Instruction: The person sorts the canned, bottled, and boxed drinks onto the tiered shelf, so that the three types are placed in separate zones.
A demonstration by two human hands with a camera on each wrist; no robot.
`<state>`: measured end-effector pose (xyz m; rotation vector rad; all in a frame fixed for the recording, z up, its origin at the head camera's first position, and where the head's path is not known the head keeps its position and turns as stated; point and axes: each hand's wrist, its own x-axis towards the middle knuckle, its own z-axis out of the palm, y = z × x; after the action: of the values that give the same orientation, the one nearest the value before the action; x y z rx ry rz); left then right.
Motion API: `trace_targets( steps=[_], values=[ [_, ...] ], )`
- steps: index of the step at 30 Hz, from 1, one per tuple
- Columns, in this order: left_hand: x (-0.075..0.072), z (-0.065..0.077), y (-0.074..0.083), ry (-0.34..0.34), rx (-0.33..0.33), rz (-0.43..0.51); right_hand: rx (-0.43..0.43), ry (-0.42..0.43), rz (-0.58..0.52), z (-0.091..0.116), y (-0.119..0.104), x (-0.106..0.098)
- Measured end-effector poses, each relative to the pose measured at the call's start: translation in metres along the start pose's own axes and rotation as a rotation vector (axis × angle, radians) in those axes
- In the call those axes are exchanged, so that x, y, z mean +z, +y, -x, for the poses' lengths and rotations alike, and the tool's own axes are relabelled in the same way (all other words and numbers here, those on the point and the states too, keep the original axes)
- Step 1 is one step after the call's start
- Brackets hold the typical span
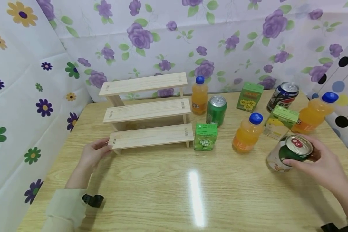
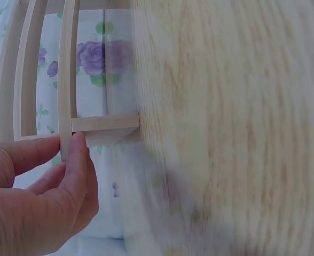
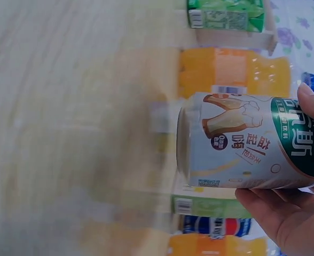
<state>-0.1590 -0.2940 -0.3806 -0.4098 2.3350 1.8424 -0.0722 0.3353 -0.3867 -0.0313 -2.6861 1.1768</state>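
Note:
At the right of the head view, my right hand (image 1: 326, 161) grips a white and green drink can (image 1: 290, 153) around its upper part, thumb on the near side. In the right wrist view the can (image 3: 237, 141) shows its printed side, and its bottom stands off the tabletop. My left hand (image 1: 95, 154) pinches the left end of the lowest board of a three-step wooden shelf (image 1: 150, 137). Thumb and fingers (image 2: 77, 165) lie on either side of that board in the left wrist view. Beside the can stand an orange drink bottle (image 1: 247, 133) and a green-and-yellow juice carton (image 1: 280, 122).
Right of the shelf stand a green can (image 1: 217, 111), a green juice carton (image 1: 206, 137) and an orange bottle (image 1: 199, 96). Farther right are a flower-printed carton (image 1: 250, 96), a dark blue can (image 1: 282, 96) and another orange bottle (image 1: 316, 112). Floral sheeting (image 1: 162, 42) hangs behind the table (image 1: 150, 187).

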Motion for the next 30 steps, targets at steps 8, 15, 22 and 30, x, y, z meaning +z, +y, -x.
trace_targets(
  steps=[8, 15, 22, 30],
  values=[
    [-0.001, 0.004, 0.0, -0.011, -0.002, 0.022, -0.055, 0.011, -0.045, 0.001, -0.022, -0.011],
    [-0.003, 0.007, -0.002, -0.014, -0.021, 0.031, -0.02, 0.076, -0.008, 0.006, -0.042, -0.024],
    [-0.004, 0.009, -0.002, -0.003, -0.021, 0.008, -0.086, 0.15, 0.024, 0.001, -0.065, -0.036],
    [-0.005, 0.01, -0.005, -0.008, -0.011, 0.056, -0.179, 0.16, -0.116, -0.012, -0.097, -0.047]
  ],
)
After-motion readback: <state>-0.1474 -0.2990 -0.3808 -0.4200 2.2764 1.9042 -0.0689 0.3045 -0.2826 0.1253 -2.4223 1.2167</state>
